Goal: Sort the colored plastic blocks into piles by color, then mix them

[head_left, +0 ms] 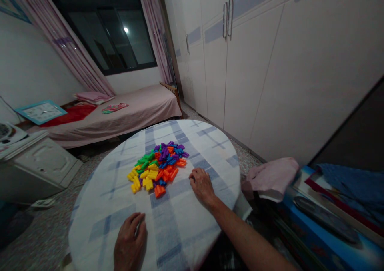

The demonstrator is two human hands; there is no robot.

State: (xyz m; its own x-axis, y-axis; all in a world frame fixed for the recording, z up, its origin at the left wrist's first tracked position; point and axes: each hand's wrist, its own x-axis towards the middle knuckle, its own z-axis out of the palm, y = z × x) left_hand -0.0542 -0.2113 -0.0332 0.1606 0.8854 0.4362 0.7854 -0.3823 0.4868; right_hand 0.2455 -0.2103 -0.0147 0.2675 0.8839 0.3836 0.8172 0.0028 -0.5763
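A pile of small plastic blocks (pixel 159 165) in yellow, green, orange, red, blue and purple lies on a round table (pixel 120 195) with a white and blue checked cloth. My right hand (pixel 202 186) rests palm down on the cloth, just right of the pile, fingers loosely bent and touching no block. Nearer the table's front edge, at lower left, my left hand (pixel 130 239) lies on the cloth with a gap between thumb and fingers. Neither hand shows anything held, though both palms are hidden.
Behind the table stands a bed (pixel 135 107) with a wall clock (pixel 43 111) on it. A white cabinet (pixel 45 163) is at the left, a tall wardrobe (pixel 246 75) at the right. Beside the table's right side are a pink cloth (pixel 271 177) and a blue box (pixel 324 231).
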